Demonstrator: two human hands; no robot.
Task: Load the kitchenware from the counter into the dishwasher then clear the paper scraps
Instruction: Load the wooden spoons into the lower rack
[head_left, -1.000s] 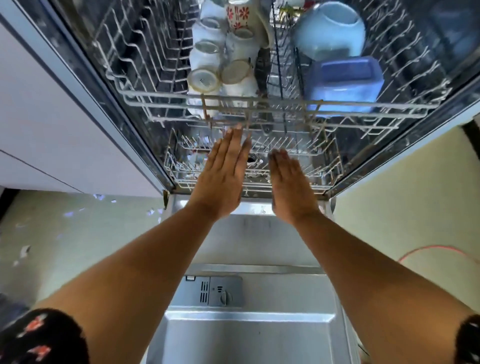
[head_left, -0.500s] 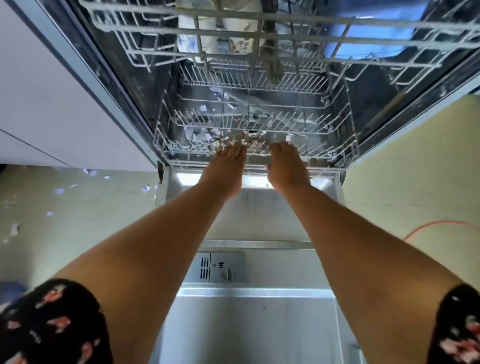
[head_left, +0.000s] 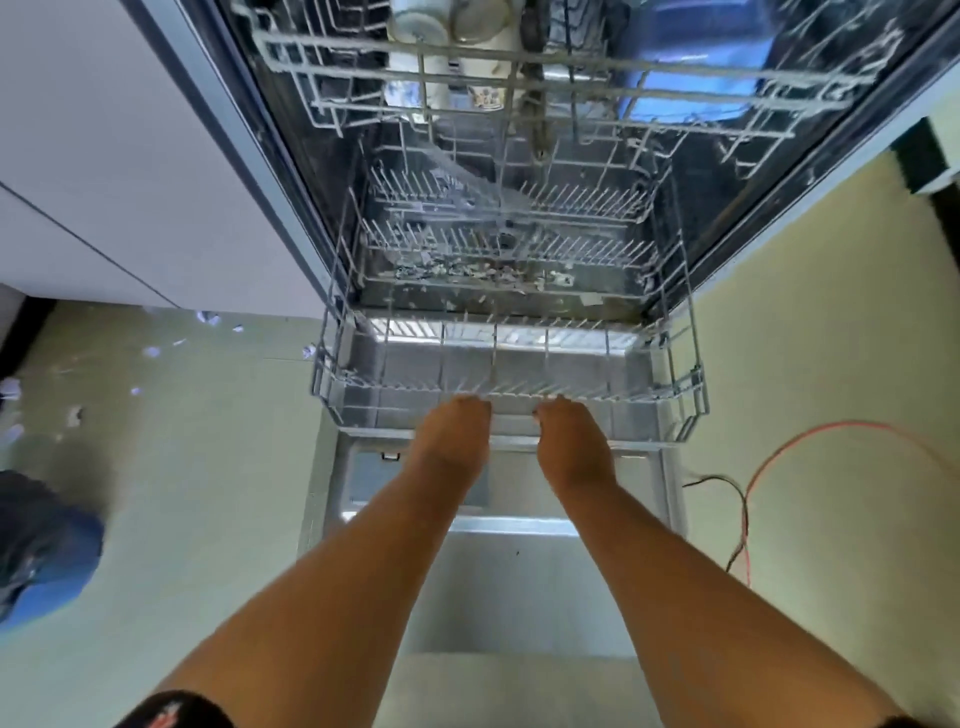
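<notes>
The left hand (head_left: 457, 431) and the right hand (head_left: 569, 436) are both on the lower rack (head_left: 649, 397), side by side at the middle of its front rail. Their fingers are curled down over the wire and clamp it, though the fingertips are hidden. The rack stands half out over the open door (head_left: 493, 582), and I see no dishes in it.

Above the lower rack, the upper rack (head_left: 322, 47) holds several cups (head_left: 415, 21) and a blue container (head_left: 691, 78) — so part of the loading seems done. The counter is not in view, so I cannot tell what waits there.

The paper scraps (head_left: 208, 318) are not cleared: some lie on the floor (head_left: 182, 467) to the left of the lower rack, and more lie behind it in the tub (head_left: 467, 270).
</notes>
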